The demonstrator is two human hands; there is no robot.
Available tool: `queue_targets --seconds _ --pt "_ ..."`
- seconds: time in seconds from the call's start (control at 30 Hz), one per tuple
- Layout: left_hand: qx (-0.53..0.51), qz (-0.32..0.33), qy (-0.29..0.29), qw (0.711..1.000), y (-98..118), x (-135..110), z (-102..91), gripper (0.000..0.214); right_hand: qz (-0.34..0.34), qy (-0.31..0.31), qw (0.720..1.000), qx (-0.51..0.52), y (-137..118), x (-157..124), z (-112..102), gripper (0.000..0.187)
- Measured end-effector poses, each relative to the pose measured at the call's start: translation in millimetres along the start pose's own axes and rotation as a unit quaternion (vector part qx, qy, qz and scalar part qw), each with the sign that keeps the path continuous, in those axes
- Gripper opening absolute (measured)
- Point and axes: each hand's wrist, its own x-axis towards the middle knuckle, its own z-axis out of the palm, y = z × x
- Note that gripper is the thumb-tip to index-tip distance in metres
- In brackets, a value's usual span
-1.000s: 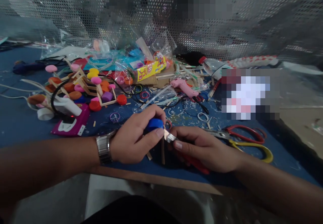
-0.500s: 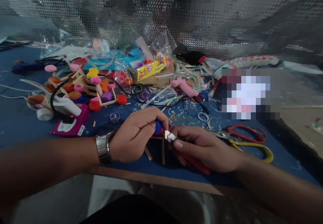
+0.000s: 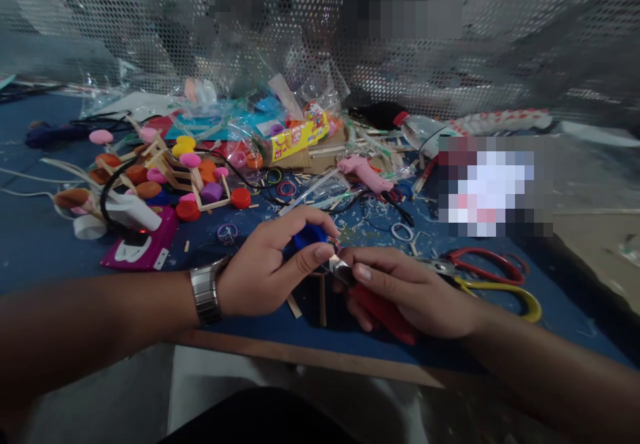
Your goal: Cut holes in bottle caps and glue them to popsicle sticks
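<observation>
My left hand (image 3: 270, 264), with a metal-banded watch (image 3: 205, 292) on its wrist, curls around a blue bottle cap (image 3: 309, 234). Its thumb reaches to the metal head of a red-handled tool (image 3: 383, 314). That tool is gripped in my right hand (image 3: 410, 291), thumb along the top and head pointing toward the cap. Whether the head touches the cap is hard to see, and the tool's exact kind is hidden by the fingers. Below the hands, thin wooden sticks (image 3: 323, 301) lie near the table's front edge.
Scissors (image 3: 493, 274) with red and yellow handles lie beyond my right hand. A pink glue gun (image 3: 367, 174) rests behind. To the left are a purple power strip (image 3: 143, 247) and a stick model with coloured caps (image 3: 173, 171). A clear bottle (image 3: 423, 134) lies at back right.
My left thumb has moved away from the cap toward the tool's head, leaving more of the blue cap showing. The tool has shifted slightly in my right hand.
</observation>
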Motion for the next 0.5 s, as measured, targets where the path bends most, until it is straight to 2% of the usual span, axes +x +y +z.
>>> queue_targets --seconds 0.2,0.5 --pt "-0.008 -0.026 0.004 1.0 -3.1 0.4 0.2 0.035 0.016 -0.013 0.999 -0.033 -2.0 -1.7 -0.3 0.041" --pt "-0.003 -0.038 -0.035 0.999 -1.0 2.2 -1.4 0.034 0.009 -0.015 0.999 -0.038 -5.1 -1.7 1.1 0.043"
